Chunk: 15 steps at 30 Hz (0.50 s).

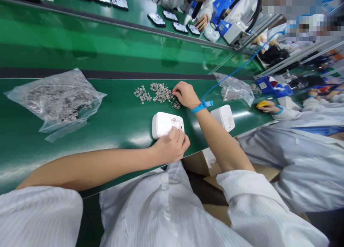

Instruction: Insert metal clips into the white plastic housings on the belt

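A white plastic box point(162, 125) with a recess in its upper face lies on the green work surface in front of me. Small metal pieces show in that recess. My left hand point(172, 145) is closed, its fingertips pinched at the recess and hiding whatever is in them. Just beyond the box, loose small metal parts point(161, 91) are spread in heaps. Over the right edge of these heaps is my right hand point(186, 95), thumb and finger pinched together. What they grip is too small to make out. A blue wrist strap point(200, 107) with a cord circles the right wrist.
A clear bag of metal parts point(64, 100) lies at left, another clear bag point(233, 87) at right. A second white box point(224, 117) stands beside my right forearm. Co-workers sit opposite and at right, one holding a yellow object point(262, 104). Black-edged units point(156, 20) line the far bench.
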Available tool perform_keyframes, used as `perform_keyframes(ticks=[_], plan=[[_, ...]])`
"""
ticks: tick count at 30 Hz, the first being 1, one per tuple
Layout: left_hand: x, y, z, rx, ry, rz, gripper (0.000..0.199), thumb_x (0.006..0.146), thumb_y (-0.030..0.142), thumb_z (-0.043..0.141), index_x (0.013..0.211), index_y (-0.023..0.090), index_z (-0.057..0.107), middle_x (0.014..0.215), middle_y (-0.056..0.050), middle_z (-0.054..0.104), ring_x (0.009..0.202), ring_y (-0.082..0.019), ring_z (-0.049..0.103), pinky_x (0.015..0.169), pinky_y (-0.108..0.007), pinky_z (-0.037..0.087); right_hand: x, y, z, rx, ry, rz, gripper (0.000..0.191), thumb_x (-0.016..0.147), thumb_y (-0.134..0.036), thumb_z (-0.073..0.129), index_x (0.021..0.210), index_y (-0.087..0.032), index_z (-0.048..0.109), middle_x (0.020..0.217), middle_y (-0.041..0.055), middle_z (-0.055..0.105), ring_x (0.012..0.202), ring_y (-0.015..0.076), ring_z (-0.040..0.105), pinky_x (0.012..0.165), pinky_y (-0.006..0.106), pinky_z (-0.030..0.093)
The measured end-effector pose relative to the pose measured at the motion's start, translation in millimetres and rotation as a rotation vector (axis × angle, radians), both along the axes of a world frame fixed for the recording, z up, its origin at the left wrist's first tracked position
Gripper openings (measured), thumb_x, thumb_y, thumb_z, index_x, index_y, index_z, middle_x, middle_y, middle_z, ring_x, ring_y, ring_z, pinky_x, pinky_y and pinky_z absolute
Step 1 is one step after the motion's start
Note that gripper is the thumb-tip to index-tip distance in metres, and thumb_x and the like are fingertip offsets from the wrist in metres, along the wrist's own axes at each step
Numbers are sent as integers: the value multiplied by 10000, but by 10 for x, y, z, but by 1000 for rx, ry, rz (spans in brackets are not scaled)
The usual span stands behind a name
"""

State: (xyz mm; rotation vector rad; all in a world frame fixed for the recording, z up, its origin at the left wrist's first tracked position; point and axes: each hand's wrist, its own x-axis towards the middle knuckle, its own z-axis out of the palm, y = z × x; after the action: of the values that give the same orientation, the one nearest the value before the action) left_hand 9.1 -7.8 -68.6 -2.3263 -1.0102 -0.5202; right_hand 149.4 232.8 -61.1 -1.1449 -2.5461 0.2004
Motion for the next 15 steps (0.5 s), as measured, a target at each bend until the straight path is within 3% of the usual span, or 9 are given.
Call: perform_keyframes(ticks=[6, 10, 15], plan=[[-6, -3, 23, 3, -12, -7, 374, 968, 346, 451, 1137, 84, 659, 1066, -168, 718, 1005, -332, 653, 914, -432, 297, 165, -299, 206, -39, 249, -73, 36, 819, -206, 617, 785, -205, 606, 726, 20, 637, 639, 171, 578, 660, 331, 476], [-2, 3, 28, -18, -8, -17, 377, 968, 348, 478, 1149, 70, 657, 1085, -179, 718, 1018, -338, 658, 911, -426, 301, 292, -780, 434, -281, 435, -25, 133, 854, -248, 642, 976, -209, 679, 879, 27, 672, 694, 154, 683, 629, 292, 536], [8, 22, -1, -38, -9, -29, 395, 977, 350, 474, 1162, 51, 652, 1101, -200, 719, 1028, -354, 657, 892, -429, 311, 369, -1348, 467, -398, 502, 2, 50, 862, -254, 684, 878, -214, 659, 1024, 49, 617, 792, 173, 736, 660, 300, 599]])
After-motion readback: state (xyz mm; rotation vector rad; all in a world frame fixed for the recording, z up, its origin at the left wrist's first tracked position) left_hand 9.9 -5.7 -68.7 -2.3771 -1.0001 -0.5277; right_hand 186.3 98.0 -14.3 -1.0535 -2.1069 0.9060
